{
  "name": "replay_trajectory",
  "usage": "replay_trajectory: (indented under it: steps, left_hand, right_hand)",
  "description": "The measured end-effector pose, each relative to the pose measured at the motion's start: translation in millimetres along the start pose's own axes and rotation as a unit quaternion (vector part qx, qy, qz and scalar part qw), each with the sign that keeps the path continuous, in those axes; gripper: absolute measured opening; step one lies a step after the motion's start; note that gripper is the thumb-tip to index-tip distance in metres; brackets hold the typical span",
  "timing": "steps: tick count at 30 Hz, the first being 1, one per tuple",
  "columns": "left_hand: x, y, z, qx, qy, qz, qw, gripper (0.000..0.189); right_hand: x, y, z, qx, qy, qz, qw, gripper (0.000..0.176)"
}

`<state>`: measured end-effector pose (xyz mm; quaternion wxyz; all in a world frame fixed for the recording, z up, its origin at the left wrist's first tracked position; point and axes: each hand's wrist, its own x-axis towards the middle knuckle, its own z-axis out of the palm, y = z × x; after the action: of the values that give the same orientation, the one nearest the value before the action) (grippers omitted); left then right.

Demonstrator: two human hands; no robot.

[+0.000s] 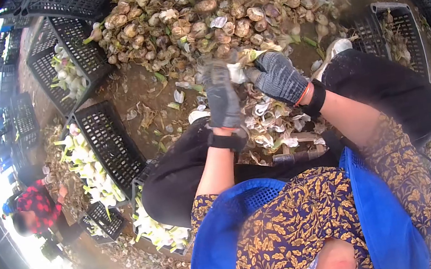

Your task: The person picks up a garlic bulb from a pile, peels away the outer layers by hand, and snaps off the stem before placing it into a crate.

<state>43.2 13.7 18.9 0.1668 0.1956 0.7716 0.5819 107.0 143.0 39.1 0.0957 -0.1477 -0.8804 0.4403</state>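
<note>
My left hand (220, 94), in a grey knit glove with a black wristband, is smeared by motion beside a white garlic bulb (237, 73). My right hand (281, 78), gloved alike, has its fingers closed round the bulb's leafy end (255, 55), to the right of the white part. Both hands are over the ground between my knees. Just beyond them lies a big heap of brownish, unpeeled bulbs (206, 6). Below the hands, white and purplish peeled skins (265, 126) are scattered.
Black crates with white, green-stemmed bulbs (91, 165) stand at the left. An empty-looking black crate (110, 145) lies tilted beside them. More crates (404, 42) are at the right. A person in a red checked top (35, 208) sits at the far left.
</note>
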Motion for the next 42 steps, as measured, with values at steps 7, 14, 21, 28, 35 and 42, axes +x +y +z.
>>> replay_trajectory:
  steps: [7,14,21,28,35,42]
  left_hand:
    - [-1,-12,7,-0.061,0.054,-0.09,0.993,0.038]
    - [1,0,5,-0.268,0.002,-0.244,0.932,0.028]
    - [-5,8,5,-0.121,-0.054,-0.124,0.983,0.04]
    - [-3,22,-5,-0.392,-0.069,-0.312,0.863,0.034]
    - [-6,37,3,-0.421,-0.042,-0.304,0.854,0.038]
    - [-4,34,-4,-0.561,-0.108,-0.312,0.759,0.035]
  right_hand:
    - [3,8,-2,0.012,-0.014,-0.024,1.0,0.027]
    - [7,14,-3,0.093,-0.049,0.022,0.994,0.032]
    - [1,6,-3,-0.058,0.05,-0.056,0.995,0.018]
    - [-3,10,-22,0.611,-0.108,0.359,0.697,0.02]
    - [8,14,-25,0.349,-0.124,0.196,0.908,0.018]
    - [-4,25,-9,0.726,-0.036,0.349,0.591,0.016]
